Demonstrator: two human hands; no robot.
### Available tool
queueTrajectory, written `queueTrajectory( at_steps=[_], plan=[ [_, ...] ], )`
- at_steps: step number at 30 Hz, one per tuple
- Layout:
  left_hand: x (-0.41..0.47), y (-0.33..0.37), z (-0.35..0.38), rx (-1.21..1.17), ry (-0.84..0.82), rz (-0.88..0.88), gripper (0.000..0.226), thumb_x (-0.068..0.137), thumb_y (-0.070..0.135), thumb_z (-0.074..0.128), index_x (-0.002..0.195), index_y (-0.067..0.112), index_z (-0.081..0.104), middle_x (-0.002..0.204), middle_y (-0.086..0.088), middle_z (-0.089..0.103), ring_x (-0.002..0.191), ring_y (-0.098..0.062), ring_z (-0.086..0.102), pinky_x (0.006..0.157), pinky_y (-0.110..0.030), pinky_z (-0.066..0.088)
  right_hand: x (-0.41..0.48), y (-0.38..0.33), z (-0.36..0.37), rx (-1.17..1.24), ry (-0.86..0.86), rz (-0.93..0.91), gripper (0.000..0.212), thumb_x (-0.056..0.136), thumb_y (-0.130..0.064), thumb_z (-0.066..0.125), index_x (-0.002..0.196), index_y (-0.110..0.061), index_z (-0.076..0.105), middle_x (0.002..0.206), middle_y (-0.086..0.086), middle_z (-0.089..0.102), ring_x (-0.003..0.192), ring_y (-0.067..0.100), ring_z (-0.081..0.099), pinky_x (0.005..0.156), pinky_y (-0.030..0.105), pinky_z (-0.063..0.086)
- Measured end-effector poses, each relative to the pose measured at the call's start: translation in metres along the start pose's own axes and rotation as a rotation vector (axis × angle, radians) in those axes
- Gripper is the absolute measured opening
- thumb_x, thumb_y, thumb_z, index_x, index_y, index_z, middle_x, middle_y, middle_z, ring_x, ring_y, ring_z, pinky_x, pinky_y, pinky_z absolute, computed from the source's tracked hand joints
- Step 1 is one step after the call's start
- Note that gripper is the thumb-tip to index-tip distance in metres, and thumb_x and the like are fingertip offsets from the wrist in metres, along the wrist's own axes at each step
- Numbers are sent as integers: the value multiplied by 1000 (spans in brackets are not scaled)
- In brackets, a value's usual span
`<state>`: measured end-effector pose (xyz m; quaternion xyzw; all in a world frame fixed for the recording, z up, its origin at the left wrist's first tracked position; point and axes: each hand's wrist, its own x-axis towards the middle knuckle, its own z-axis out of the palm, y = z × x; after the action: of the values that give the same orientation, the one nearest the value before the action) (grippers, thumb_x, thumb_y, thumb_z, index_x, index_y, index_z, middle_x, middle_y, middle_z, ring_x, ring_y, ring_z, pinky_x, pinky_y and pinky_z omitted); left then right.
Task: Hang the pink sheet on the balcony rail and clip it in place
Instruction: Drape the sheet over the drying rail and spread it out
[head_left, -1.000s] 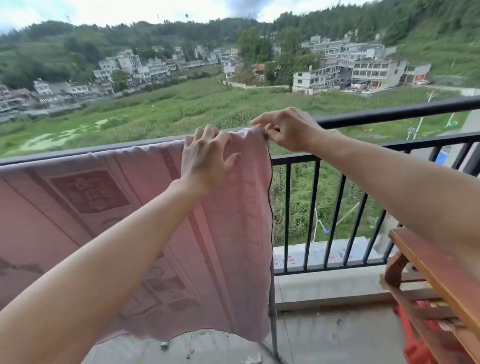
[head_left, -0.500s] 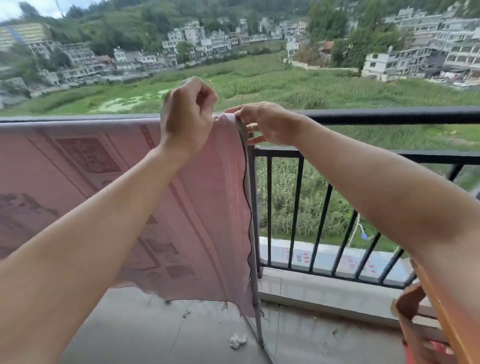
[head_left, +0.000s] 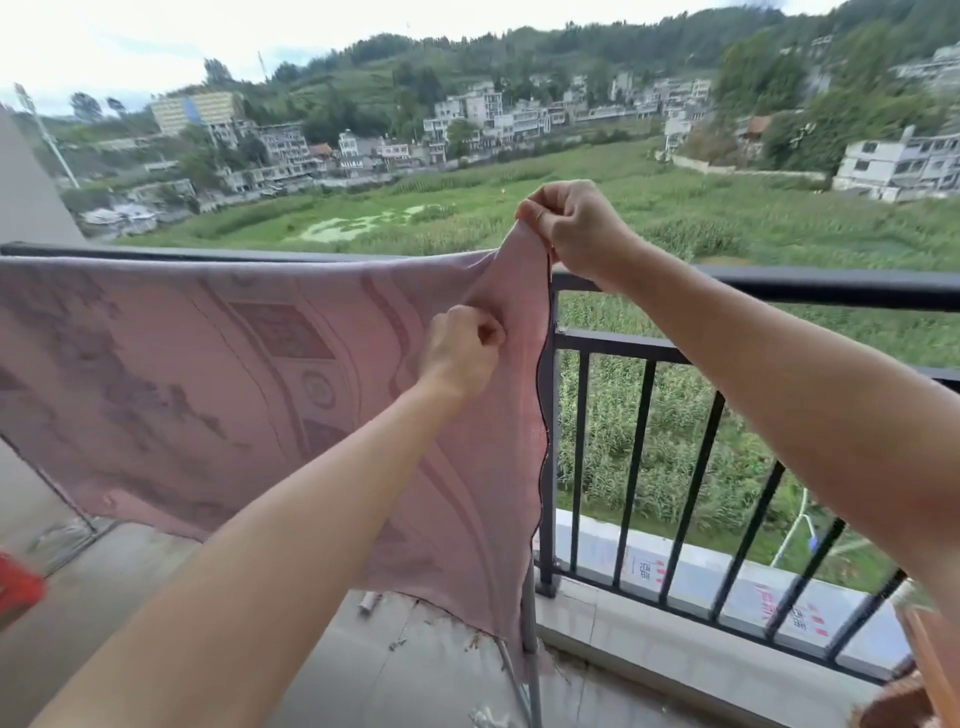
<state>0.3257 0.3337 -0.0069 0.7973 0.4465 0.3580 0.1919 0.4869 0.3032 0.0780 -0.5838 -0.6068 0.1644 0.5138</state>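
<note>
Left hand (head_left: 460, 348) is dropping lower, right hand (head_left: 576, 228) lifting; both pinching the sheet (head_left: 208, 374) draped on rail (head_left: 857, 288); clipping pending.

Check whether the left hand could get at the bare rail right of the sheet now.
Probably not freely. The left hand is pinching the pink sheet below the rail, and the right hand, holding the raised corner, sits in between.

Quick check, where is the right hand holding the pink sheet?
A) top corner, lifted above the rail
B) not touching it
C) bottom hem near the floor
A: the right hand pinches the top corner of the pink sheet, raised above the rail.
</note>
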Motion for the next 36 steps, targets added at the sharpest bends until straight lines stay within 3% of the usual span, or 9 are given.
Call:
queueTrajectory(
  at_steps=[3,6,10,14,19,22,25,29,36],
  plan=[
    [0,2,-3,3,-39,39,15,77,22,66,89,16,73,89,0,71,87,-21,65,83,-36,53,-6,2,-11,181,-26,66,18,97,-14,57,80,-10,62,77,5,62,70,16,60,77,39,56],
    [-6,5,10,9,-85,-16,52,68,48,79,105,17,62,101,4,66,93,-17,59,84,-33,50,-15,10,-12,356,-145,162,10,92,-13,63,86,-6,66,77,4,66,66,13,63,68,31,59],
    [-7,1,25,58,44,36,8,82,17,59,75,13,57,85,-17,68,85,-39,61,72,-39,49,-24,32,-16,487,-161,226,8,89,-9,66,92,-2,67,82,8,68,71,17,65,71,31,59],
    [1,-12,1,-76,2,65,16,85,6,56,73,17,51,70,-7,58,68,-26,54,64,-30,40,-25,39,-27,511,-80,237,8,91,-7,63,93,0,65,84,10,68,75,20,67,76,35,61],
    [4,-33,-70,-414,60,-33,20,90,12,62,77,24,51,78,-12,62,73,-25,55,65,-38,43,-32,16,-9,222,-146,-13,7,91,-17,64,95,-14,69,82,1,69,64,5,64,63,20,55],
    [-4,-38,-94,-379,70,-29,16,87,16,64,79,25,53,79,-7,66,73,-22,59,71,-37,44,-45,27,21,-131,-233,-189,39,75,-31,80,111,-19,68,89,-3,71,65,3,58,62,22,52],
    [-16,-35,-109,-294,-23,-10,18,85,21,72,90,19,55,82,-4,68,70,-10,64,69,-30,50,-45,45,41,-515,-1,-388,43,78,-22,78,120,-19,66,102,2,74,82,13,63,77,36,55],
    [-27,-26,-113,93,-131,130,39,72,31,77,99,19,52,88,-3,66,77,-18,62,64,-32,49,-35,56,26,-543,212,-539,25,88,-9,62,112,-5,69,97,9,73,72,24,65,62,35,55],
    [-37,-43,-82,455,-117,111,21,73,10,66,93,15,63,85,-3,61,85,-29,59,76,-34,47,-16,102,-9,-715,155,-89,22,91,-13,56,92,-4,75,75,7,65,66,22,55,58,22,38]
  ],
)
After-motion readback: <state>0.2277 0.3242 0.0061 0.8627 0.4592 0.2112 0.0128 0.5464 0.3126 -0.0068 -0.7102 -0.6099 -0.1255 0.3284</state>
